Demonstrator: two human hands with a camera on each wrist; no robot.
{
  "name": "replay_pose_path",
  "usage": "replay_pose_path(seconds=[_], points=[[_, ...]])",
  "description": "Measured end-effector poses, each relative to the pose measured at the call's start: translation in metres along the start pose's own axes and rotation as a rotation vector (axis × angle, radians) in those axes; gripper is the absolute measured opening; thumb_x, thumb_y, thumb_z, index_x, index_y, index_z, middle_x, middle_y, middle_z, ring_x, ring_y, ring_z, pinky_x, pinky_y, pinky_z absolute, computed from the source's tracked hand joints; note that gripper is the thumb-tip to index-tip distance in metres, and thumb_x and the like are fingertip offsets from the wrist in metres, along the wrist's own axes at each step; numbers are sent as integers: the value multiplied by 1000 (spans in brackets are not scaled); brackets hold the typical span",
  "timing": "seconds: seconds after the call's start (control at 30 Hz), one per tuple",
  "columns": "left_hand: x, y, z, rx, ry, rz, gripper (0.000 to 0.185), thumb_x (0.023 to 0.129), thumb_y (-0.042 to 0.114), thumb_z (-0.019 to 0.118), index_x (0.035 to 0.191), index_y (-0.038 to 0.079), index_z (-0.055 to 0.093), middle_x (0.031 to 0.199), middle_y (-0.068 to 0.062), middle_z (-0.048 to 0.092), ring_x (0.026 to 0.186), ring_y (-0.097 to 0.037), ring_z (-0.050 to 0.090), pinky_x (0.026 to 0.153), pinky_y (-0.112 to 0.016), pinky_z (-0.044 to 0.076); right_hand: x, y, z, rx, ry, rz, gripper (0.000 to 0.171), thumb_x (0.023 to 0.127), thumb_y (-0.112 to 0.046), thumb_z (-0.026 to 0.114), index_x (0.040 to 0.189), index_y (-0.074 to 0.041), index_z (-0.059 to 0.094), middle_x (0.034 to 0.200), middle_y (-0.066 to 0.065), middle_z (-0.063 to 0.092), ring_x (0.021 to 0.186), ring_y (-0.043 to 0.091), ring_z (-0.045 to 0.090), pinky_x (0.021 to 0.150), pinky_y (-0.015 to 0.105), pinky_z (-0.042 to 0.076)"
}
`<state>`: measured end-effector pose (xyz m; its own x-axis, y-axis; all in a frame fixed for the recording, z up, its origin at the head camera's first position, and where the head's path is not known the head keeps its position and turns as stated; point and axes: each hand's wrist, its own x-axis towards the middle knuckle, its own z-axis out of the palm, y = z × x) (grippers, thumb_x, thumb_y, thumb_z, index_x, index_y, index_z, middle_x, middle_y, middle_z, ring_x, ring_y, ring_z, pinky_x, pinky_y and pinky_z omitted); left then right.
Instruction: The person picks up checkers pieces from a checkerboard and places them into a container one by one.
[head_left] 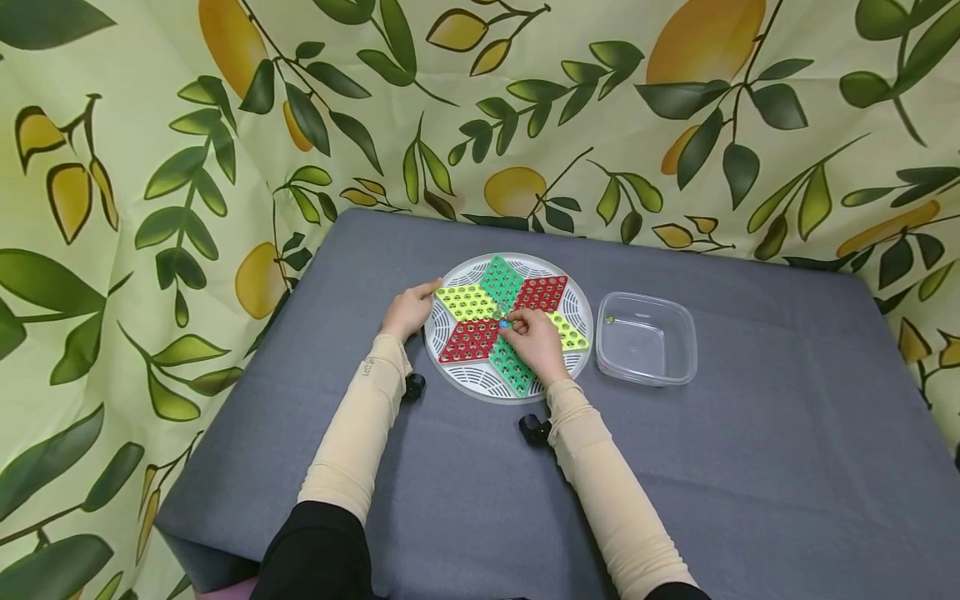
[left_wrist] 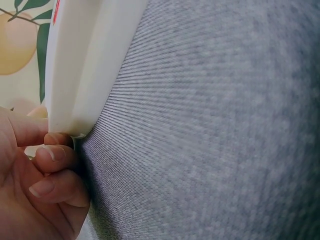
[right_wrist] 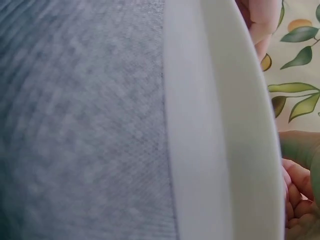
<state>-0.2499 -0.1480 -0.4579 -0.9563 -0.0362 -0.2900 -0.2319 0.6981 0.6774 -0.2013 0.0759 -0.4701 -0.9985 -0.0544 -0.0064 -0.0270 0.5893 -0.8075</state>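
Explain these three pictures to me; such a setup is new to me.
No machine here, just a person's two bare hands. The wide picture comes from a camera worn on the head; the other two come from small black wrist cameras, close to the surface. On the table covered in grey cloth sit a round white board with a red, green and yellow star and, to its right, a clear square plastic box with a small green piece inside. The left hand grips the board's rim. The right hand, over the board's centre, appears to pinch a small round blue piece.
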Motion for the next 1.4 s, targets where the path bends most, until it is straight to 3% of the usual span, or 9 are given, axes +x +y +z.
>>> replay_pose_path(seconds=[0.33, 0.67, 0.87, 0.97, 1.07, 1.17, 1.27, 1.4], points=[[-1, 0, 1, 2, 8, -3, 41, 100, 33, 34, 141, 35, 39, 139, -7, 49, 44, -13, 40, 47, -26, 38, -1, -2, 3, -33, 22, 4, 26, 83, -23, 69, 104, -7, 68, 86, 5, 55, 77, 17, 48, 68, 26, 36], [-1, 1, 1, 8, 24, -4, 42, 99, 41, 35, 141, 33, 41, 132, -8, 54, 48, -15, 41, 50, -28, 38, 1, -5, 1, 15, 7, 51, 24, 84, -21, 68, 103, -7, 70, 86, 5, 56, 77, 17, 50, 68, 25, 38], [-1, 0, 0, 20, 18, -6, 42, 100, 38, 35, 141, 33, 40, 135, -7, 53, 49, -15, 42, 51, -28, 38, 0, -5, 3, 15, 25, 61, 23, 83, -21, 69, 101, -7, 70, 85, 4, 56, 76, 17, 51, 67, 25, 38], [-2, 0, 0, 25, 25, 2, 42, 100, 40, 34, 141, 34, 40, 136, -6, 52, 60, -20, 50, 59, -31, 42, 0, -5, 3, 12, 33, 58, 22, 83, -21, 69, 101, -7, 70, 86, 5, 56, 76, 17, 51, 67, 25, 39], [-4, 0, 0, 42, 31, 18, 42, 100, 38, 33, 141, 34, 39, 142, -5, 48, 91, -27, 58, 80, -38, 46, 1, -4, 4, 1, 36, 55, 22, 84, -23, 69, 100, -8, 69, 87, 5, 56, 76, 17, 51, 68, 26, 39], [-6, 0, -1, 64, 35, 33, 42, 100, 34, 32, 141, 35, 38, 147, -3, 42, 115, -29, 51, 96, -44, 40, 0, -3, 5, -9, 38, 56, 22, 84, -23, 68, 100, -8, 69, 88, 5, 56, 77, 17, 51, 68, 26, 39], [-7, 0, -1, 68, 34, 37, 42, 100, 33, 32, 141, 36, 38, 147, -3, 41, 117, -30, 51, 96, -45, 40, -1, -2, 5, -9, 41, 53, 22, 84, -23, 68, 100, -8, 69, 88, 5, 56, 78, 18, 51, 69, 27, 39], [-8, 0, 1, 71, 33, 42, 42, 100, 33, 31, 141, 37, 37, 147, -2, 41, 106, -31, 53, 89, -43, 41, -3, 0, 6, -13, 47, 46, 22, 85, -23, 67, 101, -8, 68, 89, 6, 57, 79, 18, 51, 71, 29, 40]])
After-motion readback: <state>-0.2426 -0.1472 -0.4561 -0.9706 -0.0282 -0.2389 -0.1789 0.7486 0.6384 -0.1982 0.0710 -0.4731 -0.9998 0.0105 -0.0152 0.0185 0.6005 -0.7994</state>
